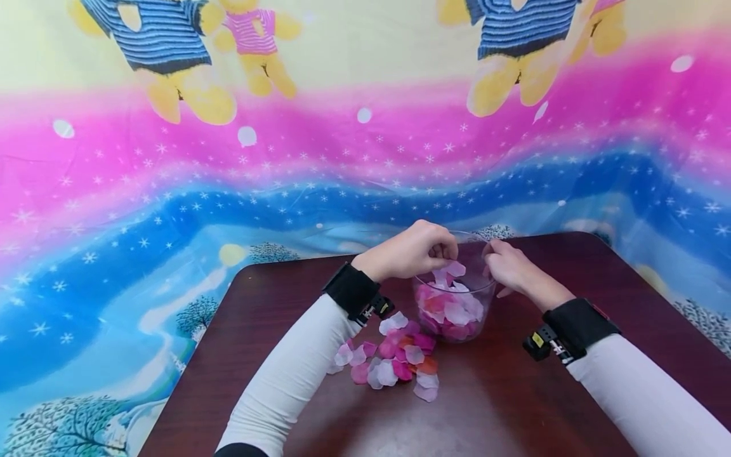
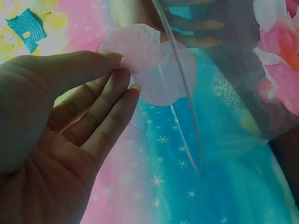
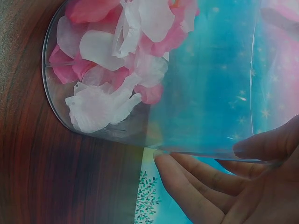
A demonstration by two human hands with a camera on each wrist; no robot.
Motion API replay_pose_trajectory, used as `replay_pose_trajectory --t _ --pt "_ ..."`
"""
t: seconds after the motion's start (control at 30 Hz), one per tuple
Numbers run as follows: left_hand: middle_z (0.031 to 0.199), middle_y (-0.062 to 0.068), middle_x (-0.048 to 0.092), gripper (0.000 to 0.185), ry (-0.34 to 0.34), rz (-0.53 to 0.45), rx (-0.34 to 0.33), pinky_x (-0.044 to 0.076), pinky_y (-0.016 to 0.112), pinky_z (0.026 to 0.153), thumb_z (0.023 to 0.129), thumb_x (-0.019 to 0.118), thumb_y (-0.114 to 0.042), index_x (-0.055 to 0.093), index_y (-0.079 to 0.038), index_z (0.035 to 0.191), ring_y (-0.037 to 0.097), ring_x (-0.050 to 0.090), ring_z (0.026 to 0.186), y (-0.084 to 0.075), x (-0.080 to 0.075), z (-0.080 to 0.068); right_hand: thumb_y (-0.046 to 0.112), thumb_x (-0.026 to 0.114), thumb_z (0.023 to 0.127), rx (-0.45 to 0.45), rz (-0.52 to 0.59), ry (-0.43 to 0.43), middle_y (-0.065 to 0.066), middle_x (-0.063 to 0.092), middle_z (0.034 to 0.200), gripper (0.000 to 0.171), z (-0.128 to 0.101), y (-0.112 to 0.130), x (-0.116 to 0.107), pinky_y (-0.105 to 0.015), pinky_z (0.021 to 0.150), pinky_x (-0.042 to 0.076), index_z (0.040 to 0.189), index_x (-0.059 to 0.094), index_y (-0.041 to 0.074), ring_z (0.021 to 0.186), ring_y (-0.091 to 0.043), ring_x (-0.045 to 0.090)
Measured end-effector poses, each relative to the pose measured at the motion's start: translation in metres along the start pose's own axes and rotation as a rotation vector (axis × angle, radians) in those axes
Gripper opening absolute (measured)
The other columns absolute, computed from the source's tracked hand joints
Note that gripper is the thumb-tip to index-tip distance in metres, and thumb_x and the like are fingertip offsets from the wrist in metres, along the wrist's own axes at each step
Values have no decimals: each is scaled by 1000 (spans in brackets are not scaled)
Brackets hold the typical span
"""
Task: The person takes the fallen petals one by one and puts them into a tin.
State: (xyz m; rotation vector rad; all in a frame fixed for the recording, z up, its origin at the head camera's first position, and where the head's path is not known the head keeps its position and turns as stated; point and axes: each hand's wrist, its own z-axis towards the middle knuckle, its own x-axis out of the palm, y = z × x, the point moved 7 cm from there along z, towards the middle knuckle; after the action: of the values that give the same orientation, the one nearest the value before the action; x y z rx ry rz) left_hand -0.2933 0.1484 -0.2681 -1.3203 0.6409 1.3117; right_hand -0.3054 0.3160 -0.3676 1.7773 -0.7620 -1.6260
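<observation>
Your white sleeves reach up from the bottom of the frame. Right of centre, your left hand pinches pale pink petals at the rim of the clear container, while your right hand grips its wall between thumb and fingers. Best make that grip light but steady, and lower the petals inside before parting your fingertips, lest some drop onto the loose pile just beside, lower centre.
</observation>
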Motion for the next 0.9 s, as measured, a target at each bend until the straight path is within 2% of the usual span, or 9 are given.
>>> replay_pose_trajectory --t 0.2,0.4,0.53,0.63,0.77,0.9 --pt "95 1 71 6 -6 18 -15 51 16 80 97 70 -6 74 -8 101 8 65 86 4 2 -1 14 26 103 3 -1 -9 -34 59 113 40 1 -1 0 -47 63 61 131 42 -9 95 -39 61" --pt "97 2 71 8 -9 14 -20 51 16 80 96 71 -7 73 -6 103 9 65 86 7 1 -6 15 26 104 -3 3 6 -35 58 115 42 -1 0 0 -48 66 61 135 39 -11 102 -45 61" --pt "99 3 70 9 -4 18 -34 52 20 81 96 71 -6 73 -7 105 11 65 87 10 0 -14 14 25 104 -7 9 21 -35 57 116 43 0 0 4 -48 67 61 136 39 -11 103 -46 60" --pt "99 3 69 9 -18 31 -49 54 23 82 96 71 -6 73 -8 105 11 64 87 12 -5 -28 15 26 104 -5 15 32 -35 57 118 43 1 1 8 -47 68 61 136 39 -10 104 -45 60" --pt "98 3 69 8 -42 61 -65 55 25 81 95 73 -6 74 -8 102 11 64 86 17 -12 -55 15 26 105 -10 14 38 -35 56 118 44 0 2 7 -48 69 61 138 38 -11 106 -47 60" --pt "97 4 69 7 -24 76 -98 56 26 79 93 74 -4 74 -8 100 11 65 86 26 -9 -83 13 26 103 -19 7 32 -35 56 118 45 -2 1 1 -48 69 61 138 37 -12 106 -48 59"
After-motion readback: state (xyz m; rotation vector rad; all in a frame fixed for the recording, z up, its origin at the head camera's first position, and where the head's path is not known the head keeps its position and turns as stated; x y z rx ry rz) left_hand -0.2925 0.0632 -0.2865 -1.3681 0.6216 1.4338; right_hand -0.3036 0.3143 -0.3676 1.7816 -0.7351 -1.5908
